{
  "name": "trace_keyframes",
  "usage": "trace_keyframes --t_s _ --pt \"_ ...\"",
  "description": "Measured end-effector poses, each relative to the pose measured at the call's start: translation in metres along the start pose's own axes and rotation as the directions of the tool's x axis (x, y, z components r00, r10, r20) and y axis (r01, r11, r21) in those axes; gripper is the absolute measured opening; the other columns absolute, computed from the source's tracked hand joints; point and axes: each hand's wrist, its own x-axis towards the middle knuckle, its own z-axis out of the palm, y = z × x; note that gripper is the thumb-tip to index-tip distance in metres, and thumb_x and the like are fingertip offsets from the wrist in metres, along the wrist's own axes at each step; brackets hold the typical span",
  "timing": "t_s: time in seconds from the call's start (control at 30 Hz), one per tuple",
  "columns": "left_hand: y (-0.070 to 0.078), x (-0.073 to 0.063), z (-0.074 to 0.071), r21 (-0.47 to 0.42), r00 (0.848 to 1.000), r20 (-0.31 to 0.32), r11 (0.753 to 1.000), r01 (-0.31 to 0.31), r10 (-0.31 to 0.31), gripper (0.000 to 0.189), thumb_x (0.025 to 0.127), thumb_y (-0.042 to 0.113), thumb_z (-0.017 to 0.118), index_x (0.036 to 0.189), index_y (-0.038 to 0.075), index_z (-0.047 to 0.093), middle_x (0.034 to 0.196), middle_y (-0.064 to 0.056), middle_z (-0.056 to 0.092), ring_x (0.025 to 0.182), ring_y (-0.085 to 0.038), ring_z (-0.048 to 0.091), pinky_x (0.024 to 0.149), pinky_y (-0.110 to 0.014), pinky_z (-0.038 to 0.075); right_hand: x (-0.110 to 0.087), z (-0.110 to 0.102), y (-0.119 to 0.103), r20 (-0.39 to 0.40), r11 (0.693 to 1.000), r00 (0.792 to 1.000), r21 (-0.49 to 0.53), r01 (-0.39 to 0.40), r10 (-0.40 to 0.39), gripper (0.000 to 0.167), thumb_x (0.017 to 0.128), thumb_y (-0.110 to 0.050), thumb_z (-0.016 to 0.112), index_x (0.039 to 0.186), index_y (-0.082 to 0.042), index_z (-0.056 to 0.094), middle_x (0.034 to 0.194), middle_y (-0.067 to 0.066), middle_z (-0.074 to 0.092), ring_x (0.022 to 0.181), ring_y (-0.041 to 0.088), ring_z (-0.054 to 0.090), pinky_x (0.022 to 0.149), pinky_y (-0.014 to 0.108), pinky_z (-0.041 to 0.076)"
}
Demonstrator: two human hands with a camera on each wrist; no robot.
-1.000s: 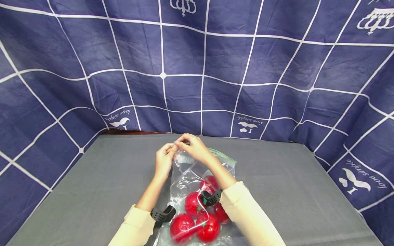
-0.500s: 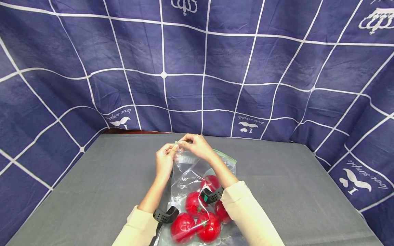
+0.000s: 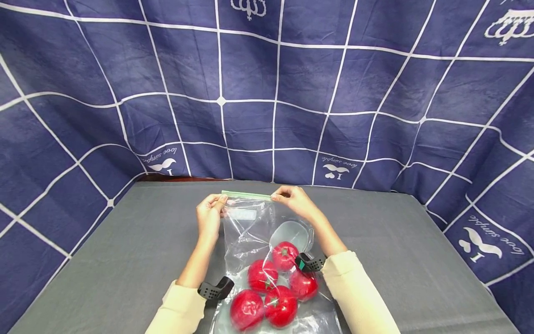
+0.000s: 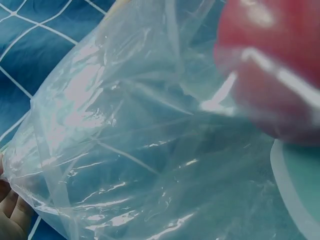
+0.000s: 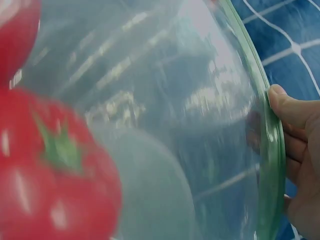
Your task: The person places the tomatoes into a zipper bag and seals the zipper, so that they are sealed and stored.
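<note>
A clear zip bag (image 3: 250,234) with a green zip strip (image 3: 246,195) along its top edge reaches up from the near side of the table. Inside it are several red tomatoes (image 3: 281,306) with green stem tops. My left hand (image 3: 210,214) pinches the bag's upper left corner between thumb and fingers. Farther right along the strip, my right hand (image 3: 293,200) pinches the green edge, thumb on the near face in the right wrist view. Through the plastic a pale rounded flat piece (image 5: 145,185) shows beside a tomato. The left wrist view is mostly filled by wrinkled plastic (image 4: 125,150).
A grey cloth (image 3: 400,260) covers the table. Behind it hangs a blue curtain (image 3: 308,79) with white grid lines, its lower edge meeting the table's back. A black wrist strap (image 3: 216,288) is on the left forearm, another black strap (image 3: 310,263) on the right.
My right hand has moved right along the strip, away from my left hand, which has shifted slightly left. The green edge between them is now stretched straight and more of the tomatoes shows.
</note>
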Motion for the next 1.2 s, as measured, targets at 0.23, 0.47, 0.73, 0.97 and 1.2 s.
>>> trace_keyframes --t_s 0.23,0.47,0.73,0.97,1.2 --pt "-0.002 0.006 -0.006 -0.050 0.999 -0.005 0.998 0.045 -0.046 0.011 0.086 0.006 0.056 0.077 0.008 0.062 0.057 0.016 0.059 0.047 0.001 0.051 0.046 -0.013 0.043 -0.010 -0.019 0.020 -0.004 0.998 0.999 -0.030 -0.054 0.054 0.021 0.086 -0.023 0.058 0.090 -0.006 0.069 0.086 0.007 0.067 0.077 0.008 0.055 0.075 0.025 0.045" --pt "-0.018 0.017 -0.021 -0.154 0.994 -0.020 0.982 0.106 -0.110 0.026 0.087 0.003 0.052 0.067 0.018 0.060 0.060 0.012 0.058 0.047 0.001 0.049 0.045 -0.013 0.044 -0.024 -0.034 0.052 -0.020 0.990 0.990 -0.023 -0.143 0.142 0.025 0.087 -0.022 0.056 0.093 -0.001 0.068 0.091 0.012 0.068 0.079 0.007 0.054 0.076 0.026 0.044" --pt "-0.031 0.026 -0.021 -0.063 0.984 0.040 0.982 0.178 -0.176 0.015 0.088 0.005 0.050 0.077 0.008 0.059 0.059 0.012 0.058 0.048 0.001 0.052 0.045 -0.013 0.044 -0.040 -0.042 0.080 0.019 0.980 0.980 -0.015 -0.199 0.200 0.027 0.088 -0.021 0.055 0.094 0.003 0.066 0.087 0.011 0.067 0.080 0.014 0.057 0.076 0.026 0.044" --pt "-0.040 0.033 -0.009 -0.002 0.979 0.042 0.980 0.198 -0.197 0.012 0.087 0.004 0.053 0.087 -0.006 0.059 0.057 0.011 0.053 0.045 0.000 0.048 0.043 -0.013 0.042 -0.050 -0.051 0.090 0.057 0.975 0.975 -0.058 -0.213 0.216 0.024 0.089 -0.015 0.052 0.090 0.007 0.063 0.079 0.010 0.063 0.076 0.015 0.055 0.071 0.025 0.043" --pt "-0.043 0.035 -0.007 0.098 0.986 0.019 0.982 0.163 -0.166 0.026 0.085 0.007 0.056 0.101 -0.012 0.060 0.058 0.015 0.055 0.046 0.001 0.046 0.044 -0.013 0.040 -0.054 -0.046 0.090 0.049 0.969 0.968 -0.026 -0.245 0.246 0.027 0.091 -0.016 0.050 0.096 0.008 0.062 0.087 0.018 0.065 0.084 0.024 0.061 0.077 0.033 0.047"
